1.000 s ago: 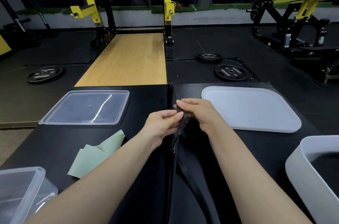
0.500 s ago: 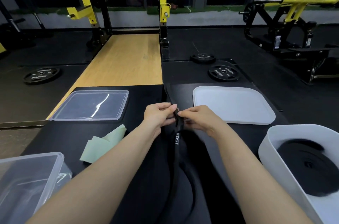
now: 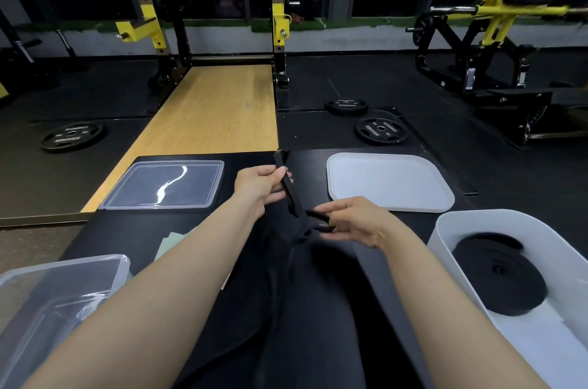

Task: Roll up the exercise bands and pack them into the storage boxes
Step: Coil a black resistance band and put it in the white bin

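A long black exercise band [image 3: 292,194] runs over the black mat between my hands. My left hand [image 3: 259,186] pinches it near its far end, which sticks out beyond the fingers. My right hand [image 3: 353,220] pinches a folded part of the same band lower down; the rest trails toward me and is hard to tell from the dark mat. At the right stands a white storage box [image 3: 445,229] with a rolled black band [image 3: 499,283] lying in it. A clear storage box [image 3: 63,290] sits at the lower left.
A white lid [image 3: 388,181] lies at the back right of the mat, a clear lid [image 3: 165,185] at the back left. A pale green cloth [image 3: 170,242] peeks out beside my left forearm. Weight plates [image 3: 380,130] and a rack stand on the floor beyond.
My hands have drawn apart along the band: the left stays up near its end, the right has moved down and right with a folded part. The view has tilted down, showing more of the white box.
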Motion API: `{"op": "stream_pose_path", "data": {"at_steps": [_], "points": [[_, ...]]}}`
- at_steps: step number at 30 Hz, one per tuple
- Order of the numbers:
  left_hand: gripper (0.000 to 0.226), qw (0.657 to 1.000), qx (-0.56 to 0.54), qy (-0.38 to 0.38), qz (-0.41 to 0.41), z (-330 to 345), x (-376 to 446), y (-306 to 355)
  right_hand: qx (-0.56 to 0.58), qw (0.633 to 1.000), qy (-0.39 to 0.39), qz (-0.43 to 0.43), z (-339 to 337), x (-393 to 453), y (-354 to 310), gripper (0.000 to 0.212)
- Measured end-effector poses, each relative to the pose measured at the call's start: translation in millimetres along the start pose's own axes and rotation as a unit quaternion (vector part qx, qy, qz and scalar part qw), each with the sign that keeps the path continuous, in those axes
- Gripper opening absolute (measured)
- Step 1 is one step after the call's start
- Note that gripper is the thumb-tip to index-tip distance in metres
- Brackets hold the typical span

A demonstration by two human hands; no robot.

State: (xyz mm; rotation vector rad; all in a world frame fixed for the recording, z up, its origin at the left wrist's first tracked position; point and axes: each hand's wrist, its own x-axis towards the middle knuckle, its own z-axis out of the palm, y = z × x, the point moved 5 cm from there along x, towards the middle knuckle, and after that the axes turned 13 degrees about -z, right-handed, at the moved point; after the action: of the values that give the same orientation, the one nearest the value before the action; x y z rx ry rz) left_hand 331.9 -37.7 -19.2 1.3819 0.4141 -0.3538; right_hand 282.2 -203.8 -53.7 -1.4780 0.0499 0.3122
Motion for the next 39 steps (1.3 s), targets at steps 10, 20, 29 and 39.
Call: {"op": "stream_pose_path", "data": {"at_steps": [10,20,29,39], "points": [[0.019,1.000,-0.009,-0.013,-0.013,1,-9,-1,-0.370,0.928,0.024,-0.043,8,-7,2,0.032],[0.020,1.000,-0.024,0.000,-0.001,-1,-14,7,-0.510,0.851,0.088,-0.087,23,-22,11,0.018],[0.023,1.000,-0.011,0.010,0.003,4,-21,0,-0.335,0.939,0.058,-0.050,46,-33,11,0.061],[0.026,0.999,-0.032,0.027,-0.017,-9,-30,-7,-0.441,0.892,0.102,0.004,36,-33,25,0.018]]}}
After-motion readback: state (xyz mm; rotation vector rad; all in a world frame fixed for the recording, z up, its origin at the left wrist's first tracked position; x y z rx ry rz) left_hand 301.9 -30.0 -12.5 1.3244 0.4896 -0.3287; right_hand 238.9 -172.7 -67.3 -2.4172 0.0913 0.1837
